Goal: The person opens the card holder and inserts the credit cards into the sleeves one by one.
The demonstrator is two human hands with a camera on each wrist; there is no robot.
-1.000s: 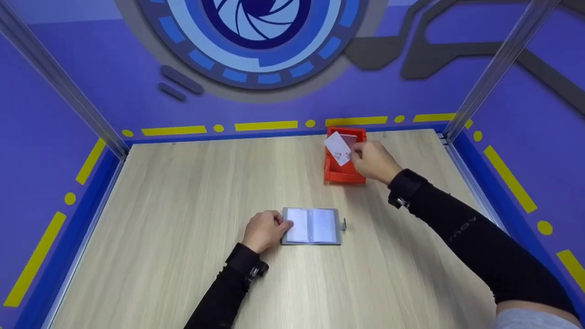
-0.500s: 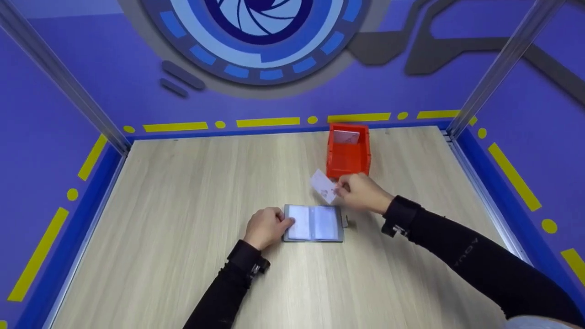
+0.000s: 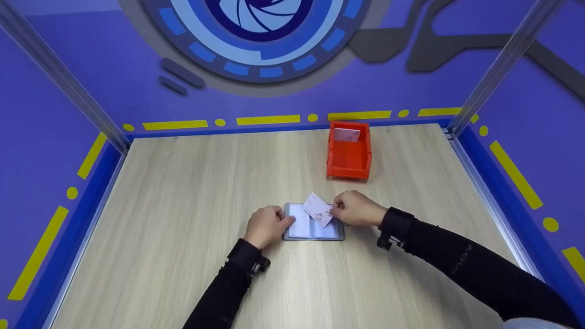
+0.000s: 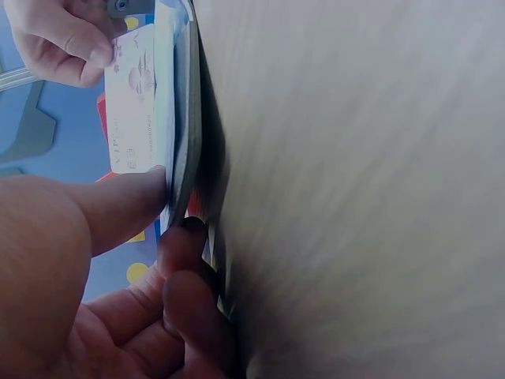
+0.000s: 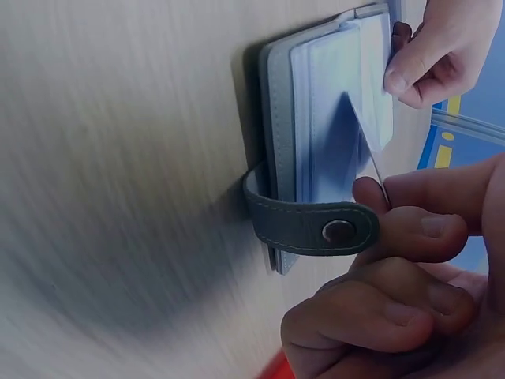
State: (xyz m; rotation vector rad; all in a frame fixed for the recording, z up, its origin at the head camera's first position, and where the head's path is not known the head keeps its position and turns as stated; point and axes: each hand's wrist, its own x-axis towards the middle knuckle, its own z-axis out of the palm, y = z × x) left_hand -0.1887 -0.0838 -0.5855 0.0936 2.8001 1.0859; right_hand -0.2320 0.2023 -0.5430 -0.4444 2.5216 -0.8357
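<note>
Your right hand has moved toward you since half a second ago, bringing the card from in front of the bin to over the open holder, while your left hand has stayed at the holder's left edge. You have the card pinched near its right corner, your right thumb and index finger closed together on it and the other fingers curled. Its long axis runs aslant, from far left to near right, with the far-left end free and the printed side toward you; the right wrist view shows it edge-on, tipped over the right page. Whether it touches that page, you cannot tell. Beneath it the holder lies flat on the desk, its long axis running left to right and its strap at the right side. Your left thumb presses the left page, with the fingers curled under the cover's edge. Another card stands inside the bin at its far end.
</note>
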